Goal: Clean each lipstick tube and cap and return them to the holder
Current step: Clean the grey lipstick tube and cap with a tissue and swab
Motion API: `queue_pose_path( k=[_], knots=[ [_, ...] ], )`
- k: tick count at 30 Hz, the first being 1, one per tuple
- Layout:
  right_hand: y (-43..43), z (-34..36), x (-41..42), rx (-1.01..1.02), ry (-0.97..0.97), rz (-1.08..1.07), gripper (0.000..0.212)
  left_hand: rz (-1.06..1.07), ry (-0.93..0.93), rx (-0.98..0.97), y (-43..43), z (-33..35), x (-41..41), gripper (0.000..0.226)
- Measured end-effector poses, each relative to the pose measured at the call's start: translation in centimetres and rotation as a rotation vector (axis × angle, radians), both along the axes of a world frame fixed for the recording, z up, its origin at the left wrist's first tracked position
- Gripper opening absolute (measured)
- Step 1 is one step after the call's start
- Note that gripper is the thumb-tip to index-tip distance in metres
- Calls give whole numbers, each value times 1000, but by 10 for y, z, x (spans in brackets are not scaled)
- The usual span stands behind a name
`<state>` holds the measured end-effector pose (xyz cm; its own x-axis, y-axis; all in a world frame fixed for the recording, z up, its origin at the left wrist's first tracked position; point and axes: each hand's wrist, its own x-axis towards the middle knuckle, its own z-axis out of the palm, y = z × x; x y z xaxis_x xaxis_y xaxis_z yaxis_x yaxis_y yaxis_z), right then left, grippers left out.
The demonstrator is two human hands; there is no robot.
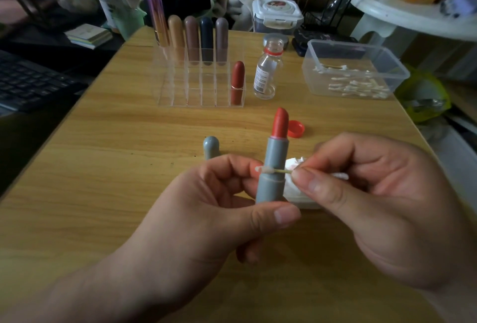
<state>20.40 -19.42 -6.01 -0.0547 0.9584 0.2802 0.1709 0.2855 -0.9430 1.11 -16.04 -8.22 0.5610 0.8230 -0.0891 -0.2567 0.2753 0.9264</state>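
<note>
The left hand (201, 214) is gripping the grey lipstick tube (274, 157) low on its base, thumb across the front and fingers curled behind. It is holding the tube upright, long axis vertical, with the red bullet wound out at the top. The right hand (382, 206) is pinching the stick of a cotton swab (275, 171) between thumb and forefinger. The swab is lying level, square across the tube, and its tip is pressing on the seam just above the left hand's fingers. The job looks to be wiping round that groove.

The matching grey cap (211, 147) is standing on the surface (103, 168) just beyond the left hand's fingertips, so the left hand is the nearer one. Reaching it likely means going forward rather than sideways. The clear holder (201, 102) is sitting well beyond both hands, with free slots in its front rows.
</note>
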Motion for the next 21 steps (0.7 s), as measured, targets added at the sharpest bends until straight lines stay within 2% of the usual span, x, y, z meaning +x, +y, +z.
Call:
queue_pose_path(
  k=[6, 12, 16, 21],
  knots=[
    [1, 2, 2, 4, 19, -1, 12, 7, 24, 73, -2, 5, -2, 26],
    [2, 4, 2, 16, 52, 13, 12, -28, -74, 55, 0, 7, -2, 29],
    [0, 5, 1, 3, 8, -14, 13, 11, -8, 96, 0, 8, -2, 22],
    [-1, 4, 0, -24, 3, -14, 12, 108, 129, 97, 0, 13, -4, 36]
  ],
)
